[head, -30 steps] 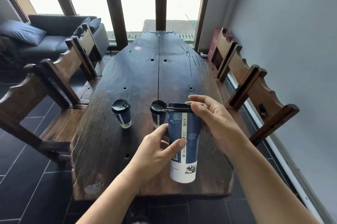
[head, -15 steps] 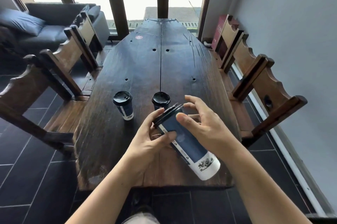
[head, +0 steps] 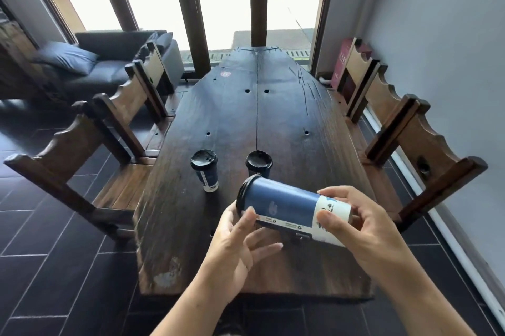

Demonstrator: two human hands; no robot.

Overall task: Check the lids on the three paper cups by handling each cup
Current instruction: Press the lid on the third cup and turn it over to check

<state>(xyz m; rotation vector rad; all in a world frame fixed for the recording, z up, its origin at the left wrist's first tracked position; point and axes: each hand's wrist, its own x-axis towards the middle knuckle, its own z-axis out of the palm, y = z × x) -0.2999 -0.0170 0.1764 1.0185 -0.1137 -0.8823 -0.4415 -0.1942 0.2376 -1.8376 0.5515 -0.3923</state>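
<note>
I hold the tall blue paper cup (head: 289,210) on its side above the wooden table (head: 287,122), black lid (head: 241,195) on, contents hidden. My left hand (head: 237,242) pinches the lid end with the thumb, other fingers spread loose below. My right hand (head: 360,223) grips the white base end. Beyond my left hand, two smaller lidded cups stand upright: left cup (head: 205,170), middle cup (head: 259,163), partly behind the held one. Contents not visible.
</note>
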